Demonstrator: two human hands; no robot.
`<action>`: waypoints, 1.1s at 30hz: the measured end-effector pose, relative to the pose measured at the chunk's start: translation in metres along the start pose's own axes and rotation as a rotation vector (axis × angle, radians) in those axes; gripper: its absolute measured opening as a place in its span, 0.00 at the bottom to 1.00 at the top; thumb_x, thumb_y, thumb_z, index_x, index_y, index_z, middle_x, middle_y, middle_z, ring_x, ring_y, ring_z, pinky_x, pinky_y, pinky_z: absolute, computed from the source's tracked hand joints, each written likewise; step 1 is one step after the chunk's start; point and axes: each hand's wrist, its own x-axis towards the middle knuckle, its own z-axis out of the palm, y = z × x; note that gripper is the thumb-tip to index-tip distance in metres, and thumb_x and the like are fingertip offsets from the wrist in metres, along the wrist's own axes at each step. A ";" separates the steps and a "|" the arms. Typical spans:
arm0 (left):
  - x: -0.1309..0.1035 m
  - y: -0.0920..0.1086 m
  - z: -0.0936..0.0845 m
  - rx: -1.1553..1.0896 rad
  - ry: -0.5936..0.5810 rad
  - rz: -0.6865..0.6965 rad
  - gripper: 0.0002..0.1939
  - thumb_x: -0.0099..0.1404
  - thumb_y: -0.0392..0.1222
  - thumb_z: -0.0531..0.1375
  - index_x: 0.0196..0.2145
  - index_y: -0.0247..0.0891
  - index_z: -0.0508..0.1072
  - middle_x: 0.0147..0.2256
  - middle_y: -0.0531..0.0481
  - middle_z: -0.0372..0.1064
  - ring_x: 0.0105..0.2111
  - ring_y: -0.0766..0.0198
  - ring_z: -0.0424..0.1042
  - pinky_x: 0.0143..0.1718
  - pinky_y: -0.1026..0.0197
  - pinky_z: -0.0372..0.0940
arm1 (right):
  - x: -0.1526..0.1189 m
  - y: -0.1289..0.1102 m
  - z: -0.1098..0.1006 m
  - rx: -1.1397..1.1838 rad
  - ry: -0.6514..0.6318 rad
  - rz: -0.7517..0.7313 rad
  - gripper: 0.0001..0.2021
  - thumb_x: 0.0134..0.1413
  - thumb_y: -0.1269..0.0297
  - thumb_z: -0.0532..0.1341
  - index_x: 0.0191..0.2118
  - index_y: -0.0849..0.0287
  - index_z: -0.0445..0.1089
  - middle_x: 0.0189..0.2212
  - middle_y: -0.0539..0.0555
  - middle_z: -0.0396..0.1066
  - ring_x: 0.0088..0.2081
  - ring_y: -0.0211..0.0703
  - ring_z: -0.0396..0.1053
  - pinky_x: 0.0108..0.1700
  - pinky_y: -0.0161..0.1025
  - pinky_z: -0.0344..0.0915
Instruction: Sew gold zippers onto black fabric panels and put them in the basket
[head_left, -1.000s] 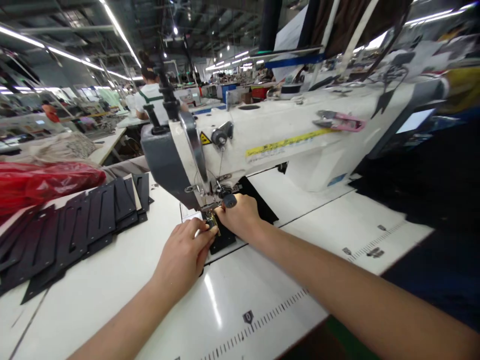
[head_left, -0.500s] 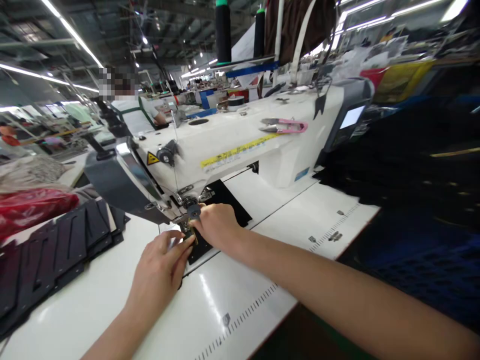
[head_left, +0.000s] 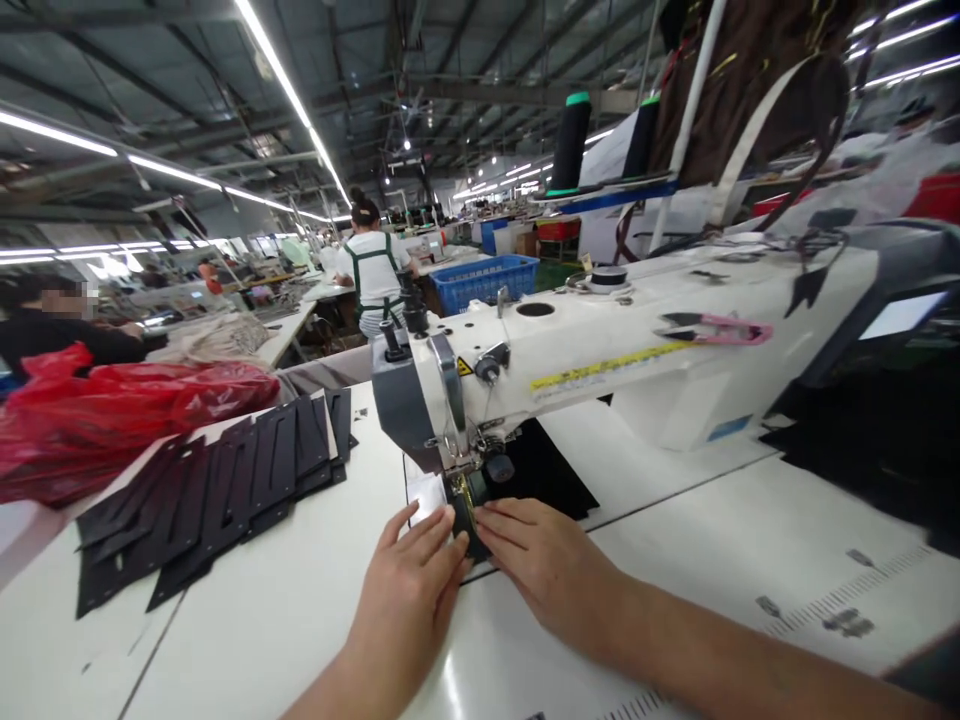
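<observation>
- Our left hand (head_left: 409,588) and right hand (head_left: 559,568) lie flattish, fingertips on the black piece (head_left: 553,472) under the sewing machine (head_left: 622,375)
- White table (head_left: 289,605), dark panels (head_left: 259,470) fanned out left
- Blue basket (head_left: 487,287) behind, strip lights (head_left: 281,75) overhead

– What sort of place is this?
– A sewing workshop, factory-sized: a sewing machine (head_left: 600,350) fills the foreground, and 2 dark cones of thread (head_left: 570,145) stand behind it.
– Why factory-sized?
– The metal-beamed roof (head_left: 465,50) is wide and high, with long strip lights (head_left: 286,80) running in rows.
– And what else shows it?
– Overlapping dark cut pieces (head_left: 251,470) lie on the white table (head_left: 285,600); farther back, a person in a white top (head_left: 373,268) stands among more tables (head_left: 281,342), near a blue crate (head_left: 487,287)
</observation>
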 end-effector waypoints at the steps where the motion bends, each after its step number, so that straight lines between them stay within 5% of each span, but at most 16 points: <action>1: 0.000 0.000 0.000 0.001 0.002 0.003 0.12 0.64 0.33 0.51 0.40 0.38 0.72 0.40 0.42 0.74 0.41 0.53 0.73 0.43 0.40 0.66 | 0.000 0.000 0.000 0.000 0.008 -0.001 0.13 0.53 0.77 0.54 0.43 0.70 0.70 0.43 0.59 0.71 0.44 0.46 0.67 0.47 0.41 0.66; 13: 0.004 -0.011 0.006 0.025 0.004 0.004 0.10 0.64 0.33 0.51 0.38 0.37 0.72 0.41 0.43 0.73 0.42 0.54 0.72 0.46 0.43 0.65 | 0.008 0.012 0.007 -0.023 0.054 -0.067 0.15 0.55 0.78 0.49 0.41 0.71 0.71 0.42 0.60 0.72 0.44 0.44 0.69 0.49 0.36 0.65; 23: 0.016 -0.025 0.012 -0.021 0.017 -0.021 0.11 0.63 0.33 0.52 0.39 0.40 0.72 0.42 0.45 0.73 0.42 0.55 0.72 0.42 0.47 0.67 | 0.026 0.024 0.010 0.108 -0.014 0.025 0.12 0.55 0.79 0.50 0.39 0.68 0.70 0.38 0.59 0.72 0.44 0.43 0.68 0.51 0.36 0.64; 29: 0.012 -0.026 0.014 -0.060 0.059 -0.048 0.09 0.63 0.33 0.52 0.35 0.40 0.72 0.39 0.48 0.74 0.42 0.56 0.72 0.42 0.49 0.66 | 0.023 0.023 0.015 -0.079 0.124 -0.019 0.14 0.56 0.82 0.48 0.37 0.70 0.70 0.37 0.60 0.73 0.40 0.41 0.71 0.45 0.34 0.68; 33: 0.013 -0.027 0.014 -0.056 0.035 -0.048 0.09 0.64 0.33 0.52 0.34 0.40 0.72 0.40 0.47 0.74 0.42 0.56 0.72 0.43 0.48 0.65 | 0.022 0.023 0.017 -0.072 0.085 0.000 0.11 0.53 0.83 0.52 0.36 0.69 0.70 0.37 0.60 0.74 0.39 0.44 0.72 0.43 0.36 0.70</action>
